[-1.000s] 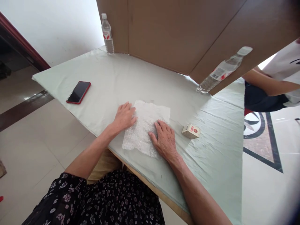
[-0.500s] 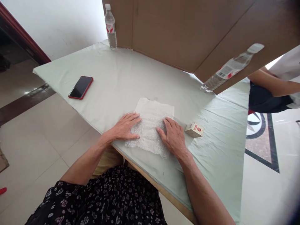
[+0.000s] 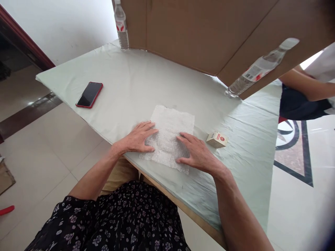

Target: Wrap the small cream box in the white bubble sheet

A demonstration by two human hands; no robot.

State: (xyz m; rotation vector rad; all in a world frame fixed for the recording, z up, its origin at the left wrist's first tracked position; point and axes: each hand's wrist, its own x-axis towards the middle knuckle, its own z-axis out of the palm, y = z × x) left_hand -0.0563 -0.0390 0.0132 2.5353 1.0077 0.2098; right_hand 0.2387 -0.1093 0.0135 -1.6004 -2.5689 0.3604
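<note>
A sheet of bubble wrap (image 3: 171,134) lies flat on the cloth-covered table in front of me. My left hand (image 3: 140,137) rests at its left edge, fingers spread, with the fingertips on the sheet. Over the right side of the sheet is my right hand (image 3: 196,151), its fingers apart and slightly bent; whether it touches the wrap I cannot tell. Just beyond that hand, to the right, a small cream-coloured box (image 3: 217,139) with a red mark sits on the cloth.
A phone in a red case (image 3: 89,94) lies at the left. Two water bottles (image 3: 121,28) stand against a big cardboard panel (image 3: 183,35) at the back. Pale green cloth (image 3: 125,83) covers the table. Another person's arm (image 3: 305,85) shows at far right.
My right hand has turned and eased off the sheet, its wrist shifting right and its thumb spreading away from the fingers. My left hand stays nearly in place. The view has tilted slightly.
</note>
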